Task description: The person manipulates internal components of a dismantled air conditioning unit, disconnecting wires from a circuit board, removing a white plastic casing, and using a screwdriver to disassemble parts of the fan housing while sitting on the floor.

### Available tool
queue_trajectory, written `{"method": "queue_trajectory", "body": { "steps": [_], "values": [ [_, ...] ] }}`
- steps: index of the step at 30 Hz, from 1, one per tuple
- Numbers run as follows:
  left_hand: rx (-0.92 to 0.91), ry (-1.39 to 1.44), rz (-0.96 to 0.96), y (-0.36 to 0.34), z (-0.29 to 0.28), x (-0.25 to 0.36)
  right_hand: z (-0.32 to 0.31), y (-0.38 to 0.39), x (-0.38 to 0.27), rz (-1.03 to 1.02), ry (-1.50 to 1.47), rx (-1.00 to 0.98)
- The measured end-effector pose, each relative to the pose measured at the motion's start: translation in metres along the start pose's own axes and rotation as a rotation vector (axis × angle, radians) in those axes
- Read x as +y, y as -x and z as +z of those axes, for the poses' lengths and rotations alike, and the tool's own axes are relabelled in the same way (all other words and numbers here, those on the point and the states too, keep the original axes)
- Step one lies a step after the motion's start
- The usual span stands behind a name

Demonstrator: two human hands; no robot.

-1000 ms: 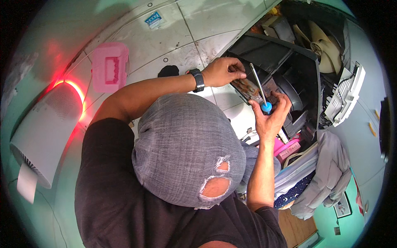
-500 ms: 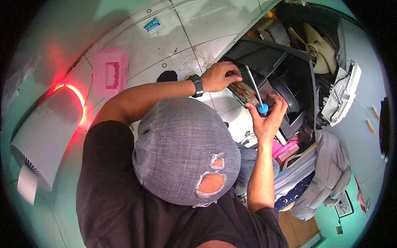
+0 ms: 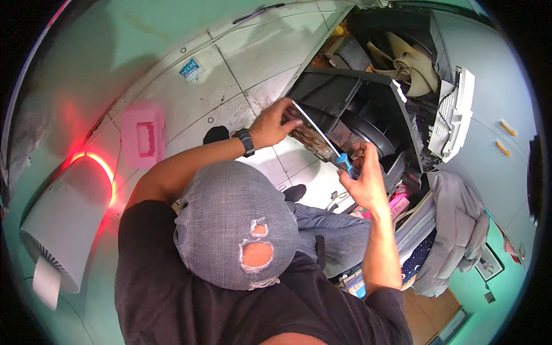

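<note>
My left hand [image 3: 272,123], with a black wristwatch [image 3: 245,142] on it, pinches the upper edge of a rusty metal part [image 3: 311,141] set in a black plastic housing [image 3: 368,106]. My right hand [image 3: 362,179] grips the blue handle of a screwdriver [image 3: 344,163]. Its long steel shaft slants up and left across the rusty part, and the tip ends right by my left fingertips. A grey cloth covering my head [image 3: 233,224] fills the middle of the view.
A cream fan blade [image 3: 407,63] and a white grille [image 3: 453,112] sit behind the housing. On the tiled floor lies a pink box [image 3: 142,135]. A white cylindrical appliance [image 3: 60,224] with a red glow stands at the left. Grey clothing [image 3: 454,230] and stacked items crowd the right.
The screwdriver has tilted further left, so its tip now reaches my left fingers. Both hands and the housing have shifted left in the view as my head moved.
</note>
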State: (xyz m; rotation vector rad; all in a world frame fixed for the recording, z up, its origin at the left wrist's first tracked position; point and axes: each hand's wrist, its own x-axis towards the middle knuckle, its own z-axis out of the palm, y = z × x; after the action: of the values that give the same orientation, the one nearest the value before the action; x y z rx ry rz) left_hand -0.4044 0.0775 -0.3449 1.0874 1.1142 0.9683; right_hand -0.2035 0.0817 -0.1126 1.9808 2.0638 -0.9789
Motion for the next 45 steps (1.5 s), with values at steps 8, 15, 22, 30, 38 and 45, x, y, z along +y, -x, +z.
{"method": "queue_trajectory", "body": {
  "steps": [8,15,22,30,38,45],
  "values": [
    [-0.003,-0.390,0.544,-0.012,-0.023,0.029,-0.095,-0.069,-0.122,-0.511,0.690,-0.267],
    [-0.043,-0.102,0.152,-0.022,-0.008,0.013,0.001,-0.192,-0.168,-0.707,0.153,0.042],
    [-0.104,0.029,-0.055,-0.009,-0.008,0.011,0.068,-0.215,-0.171,-0.650,0.102,-0.387],
    [-0.067,0.292,-0.055,-0.007,0.000,0.000,0.080,-0.224,-0.179,-0.716,0.219,-0.422],
    [-0.079,0.199,-0.057,-0.005,-0.001,-0.005,0.081,-0.224,-0.181,-0.705,0.248,-0.386],
    [-0.041,0.143,0.044,-0.004,0.001,-0.004,0.085,-0.221,-0.185,-0.665,0.291,-0.404]
  ]
}}
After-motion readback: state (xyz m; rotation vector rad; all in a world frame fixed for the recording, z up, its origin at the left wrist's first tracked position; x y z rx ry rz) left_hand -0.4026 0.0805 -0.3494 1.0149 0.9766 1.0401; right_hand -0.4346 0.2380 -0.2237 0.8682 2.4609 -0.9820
